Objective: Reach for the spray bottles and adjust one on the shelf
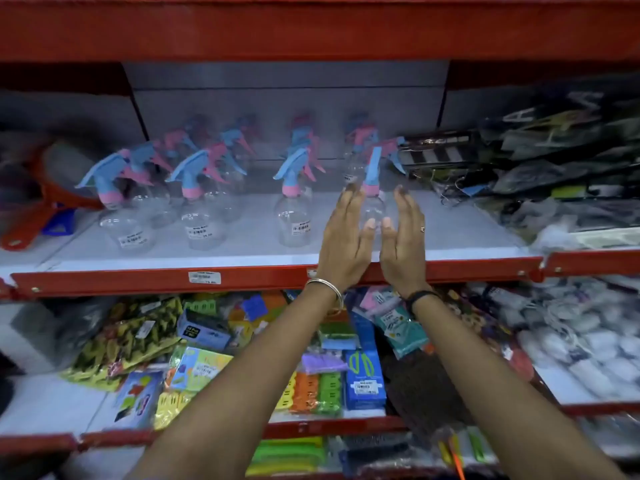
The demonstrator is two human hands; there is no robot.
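Observation:
Both my hands reach onto a white shop shelf (242, 258) with a red front rail. Between them stands a clear spray bottle (373, 202) with a blue and pink trigger head. My left hand (346, 237) is at the bottle's left side and my right hand (403, 237) at its right, fingers straight and palms facing each other, at or very near the bottle. Several more clear spray bottles (294, 216) stand in rows to the left and behind.
A red-handled item (31, 216) lies at the shelf's far left. Dark packaged goods (554, 157) crowd the right side. The lower shelf (329, 426) holds colourful packets, clips and a blue box (365, 379). A red shelf (311, 29) runs overhead.

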